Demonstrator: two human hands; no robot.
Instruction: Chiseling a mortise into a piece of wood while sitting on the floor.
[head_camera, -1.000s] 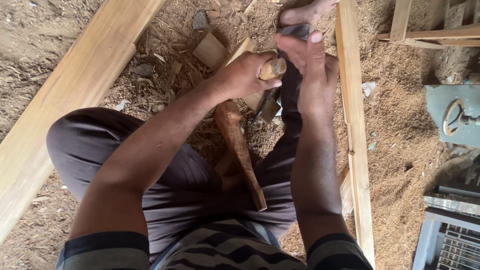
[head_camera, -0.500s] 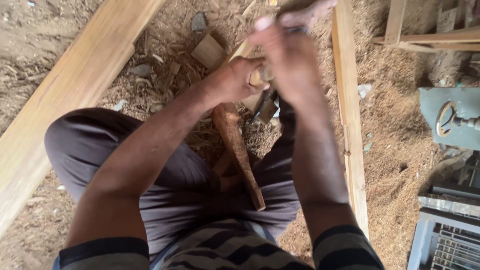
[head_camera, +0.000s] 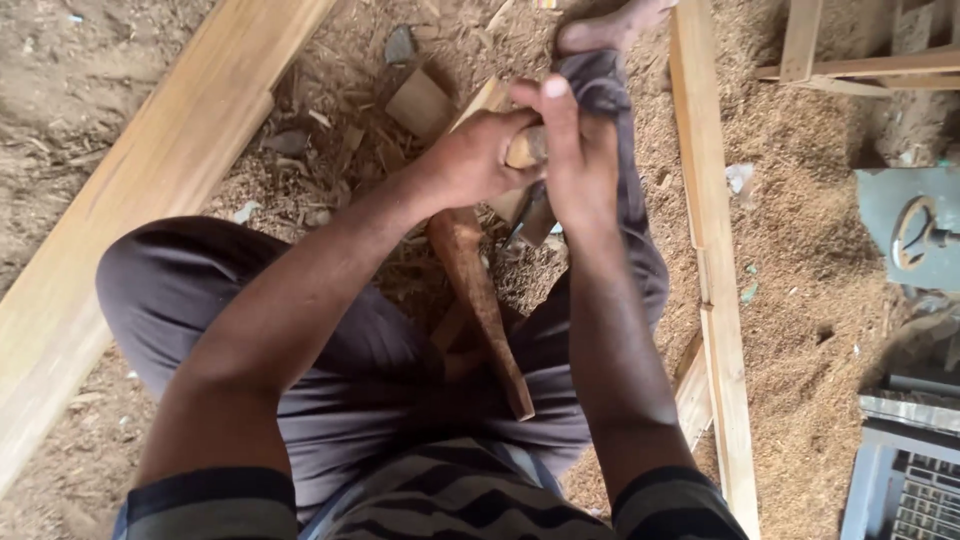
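Wooden piece (head_camera: 478, 290), reddish-brown and tapered, gripped by left hand (head_camera: 475, 160) fingers; right hand (head_camera: 575, 165) fingers curled.

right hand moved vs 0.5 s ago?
Yes. The right hand has dropped from the top of the view to beside the left hand, judged against the thin wooden strip on its right.
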